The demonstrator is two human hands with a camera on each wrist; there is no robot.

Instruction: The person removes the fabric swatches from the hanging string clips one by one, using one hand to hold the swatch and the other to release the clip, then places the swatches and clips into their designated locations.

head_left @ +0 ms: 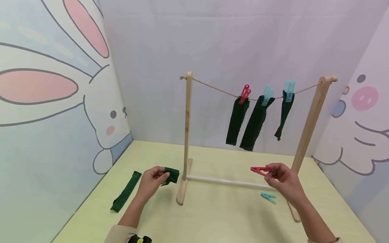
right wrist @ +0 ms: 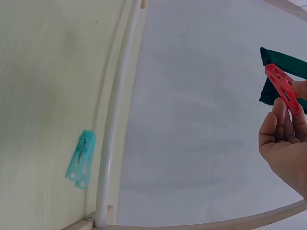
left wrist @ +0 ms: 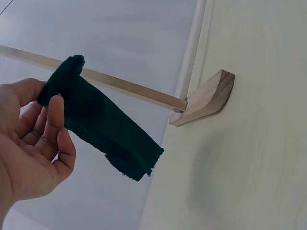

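My left hand (head_left: 152, 182) pinches a dark green cloth strip (head_left: 172, 175) in front of the left post. In the left wrist view the strip (left wrist: 110, 127) hangs down from between thumb and fingers, its upper end folded over. On the other side, my right hand (head_left: 283, 179) holds a red clothespin (head_left: 259, 170) between thumb and fingertips, above the table. Past the red clothespin (right wrist: 282, 87) in the right wrist view, parts of green strips show. A light blue clothespin (head_left: 268, 197) lies on the table below the right hand.
A wooden stand, with a left post (head_left: 187, 128) and right post (head_left: 311, 123), carries a sagging cord (head_left: 214, 87). Three green strips hang there by one red and two blue clothespins. A white rod (head_left: 225, 181) joins the bases. Another green strip (head_left: 126, 192) lies at left.
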